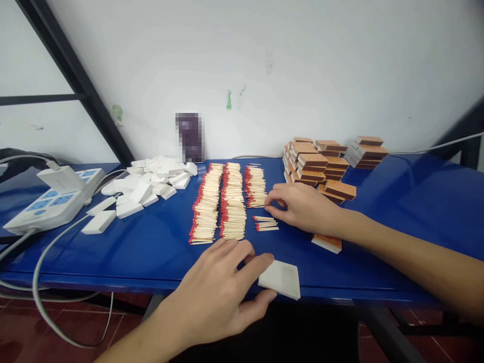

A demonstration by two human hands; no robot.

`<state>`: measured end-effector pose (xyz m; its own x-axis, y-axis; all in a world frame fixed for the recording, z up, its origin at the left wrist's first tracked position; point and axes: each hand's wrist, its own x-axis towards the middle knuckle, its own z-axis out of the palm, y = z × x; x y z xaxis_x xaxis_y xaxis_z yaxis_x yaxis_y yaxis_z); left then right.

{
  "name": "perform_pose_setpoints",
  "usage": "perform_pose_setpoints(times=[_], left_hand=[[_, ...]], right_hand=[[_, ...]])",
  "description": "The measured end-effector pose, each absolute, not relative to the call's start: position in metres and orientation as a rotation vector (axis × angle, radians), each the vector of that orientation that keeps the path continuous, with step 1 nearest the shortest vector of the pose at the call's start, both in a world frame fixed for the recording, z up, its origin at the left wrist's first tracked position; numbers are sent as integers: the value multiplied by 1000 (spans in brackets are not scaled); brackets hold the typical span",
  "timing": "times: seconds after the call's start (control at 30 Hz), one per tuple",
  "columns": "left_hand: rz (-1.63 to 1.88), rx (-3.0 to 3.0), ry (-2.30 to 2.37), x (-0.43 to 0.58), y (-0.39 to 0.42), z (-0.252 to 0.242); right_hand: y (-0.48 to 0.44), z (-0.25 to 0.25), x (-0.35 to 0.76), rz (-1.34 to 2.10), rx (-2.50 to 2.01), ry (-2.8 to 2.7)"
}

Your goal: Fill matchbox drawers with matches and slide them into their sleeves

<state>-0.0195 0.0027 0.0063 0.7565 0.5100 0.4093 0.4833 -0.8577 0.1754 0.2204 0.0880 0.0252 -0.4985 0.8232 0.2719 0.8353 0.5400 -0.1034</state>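
My left hand (227, 290) grips a small white matchbox tray (280, 279) between thumb and fingers, over the front edge of the blue table. My right hand (297, 204) has thumb and forefinger pinched together at the plain ends of the right-hand row of matches (256, 187); whether a match is between them I cannot make out. Just below that row lies a small separate group of matches (266, 224). Two longer rows of red-headed matches, a middle row (233, 201) and a left row (206, 206), run beside it. Under my right wrist sits a matchbox (327, 243), partly hidden.
White matchbox trays (151, 179) lie heaped at the left. Stacked brown matchboxes (313, 161) stand behind my right hand, with a smaller stack (366, 153) farther right. A power strip (53, 201) with cables occupies the left end. A blurred purple object (190, 136) leans against the wall.
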Motion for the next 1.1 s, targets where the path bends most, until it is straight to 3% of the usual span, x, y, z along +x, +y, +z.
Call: perform_pose_setpoints(times=[1.1], left_hand=[[655, 2889, 805, -21, 3, 5]], right_hand=[[96, 24, 214, 61, -1286, -2513]])
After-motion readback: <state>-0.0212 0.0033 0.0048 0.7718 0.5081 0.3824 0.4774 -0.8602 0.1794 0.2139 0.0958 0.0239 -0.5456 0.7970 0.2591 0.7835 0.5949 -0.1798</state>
